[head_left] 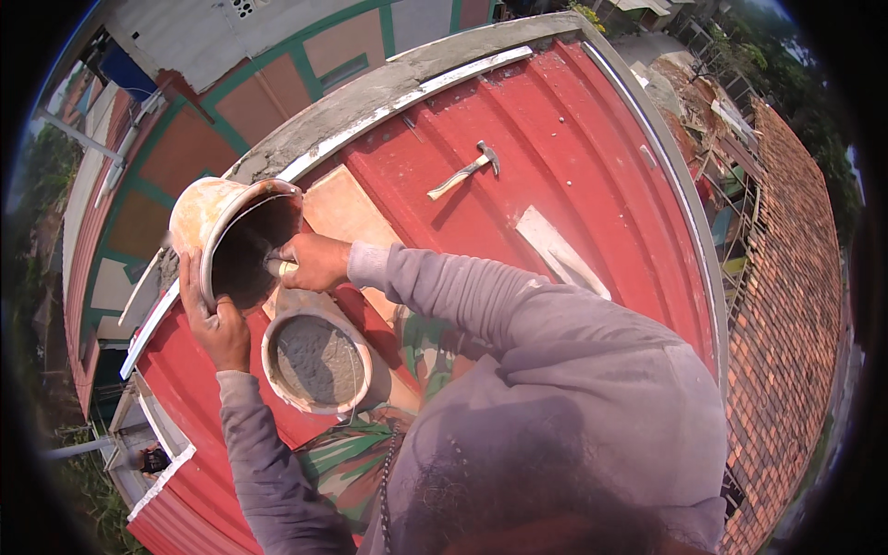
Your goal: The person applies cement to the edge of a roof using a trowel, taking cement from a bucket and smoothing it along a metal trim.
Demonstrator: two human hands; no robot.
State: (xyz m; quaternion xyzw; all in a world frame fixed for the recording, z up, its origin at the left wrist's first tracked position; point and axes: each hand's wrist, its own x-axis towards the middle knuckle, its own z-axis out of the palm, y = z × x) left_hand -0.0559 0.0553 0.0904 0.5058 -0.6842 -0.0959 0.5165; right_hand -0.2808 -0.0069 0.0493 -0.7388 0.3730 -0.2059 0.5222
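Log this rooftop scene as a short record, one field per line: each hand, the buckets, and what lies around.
Left hand: grasping the rim of the tilted bucket
Right hand: gripping a pale tool handle at that bucket's mouth
Second bucket: near the tilted one, holding grey mix
Hammer: on the red roof, apart from both hands
Pale board: on the roof
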